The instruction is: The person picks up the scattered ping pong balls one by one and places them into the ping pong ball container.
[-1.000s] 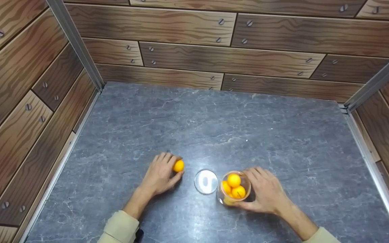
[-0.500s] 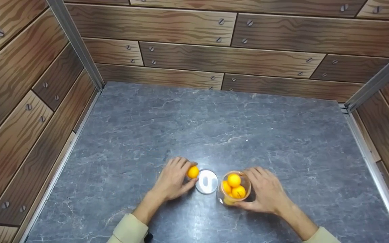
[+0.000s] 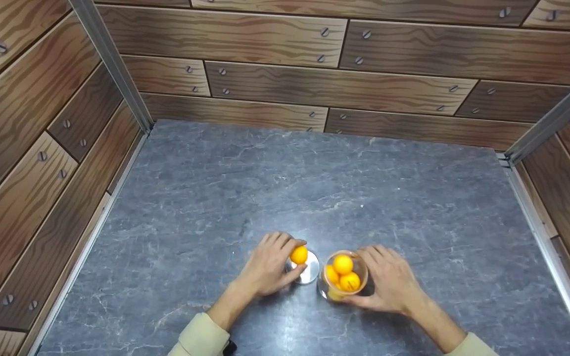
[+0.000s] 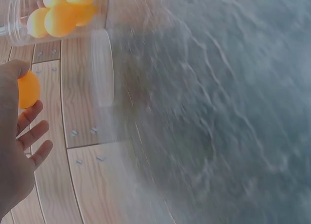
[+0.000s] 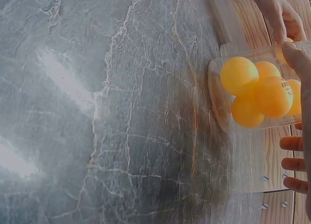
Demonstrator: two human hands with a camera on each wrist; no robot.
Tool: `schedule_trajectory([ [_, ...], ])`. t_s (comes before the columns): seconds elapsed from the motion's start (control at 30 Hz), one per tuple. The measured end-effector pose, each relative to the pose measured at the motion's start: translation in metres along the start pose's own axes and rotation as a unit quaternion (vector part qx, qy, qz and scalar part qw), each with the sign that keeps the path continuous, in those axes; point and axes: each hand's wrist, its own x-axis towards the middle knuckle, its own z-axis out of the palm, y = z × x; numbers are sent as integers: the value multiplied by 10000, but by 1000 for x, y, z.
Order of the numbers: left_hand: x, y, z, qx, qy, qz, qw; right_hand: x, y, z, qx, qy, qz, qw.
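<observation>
Between thumb and index finger, my left hand pinches an orange ping-pong ball, with the other fingers loosely extended in the left wrist view. In the head view the ball overlaps a clear round lid lying on the table. Just right of the lid stands an upright, uncovered clear jar with several orange ping-pong balls inside. My right hand grips the jar's right side near the rim. In the right wrist view, one ball in the jar bears dark printing.
Beneath both hands is a grey marbled tabletop. Wood-patterned panels wall it in at the back and on both sides, with metal rails along the side edges.
My left hand has carried the ball rightward from the open table to over the lid, nearer the jar. The right hand and the jar have stayed in place.
</observation>
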Motion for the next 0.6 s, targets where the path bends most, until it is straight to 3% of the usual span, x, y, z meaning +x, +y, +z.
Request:
schedule_trajectory([
  [0.27, 5, 9, 2, -73, 328, 191, 9993, 0, 0, 0, 36, 62, 3, 10000],
  [0.6, 14, 17, -3, -354, 317, 289, 9985, 0, 1, 1, -2, 155, -60, 9999],
])
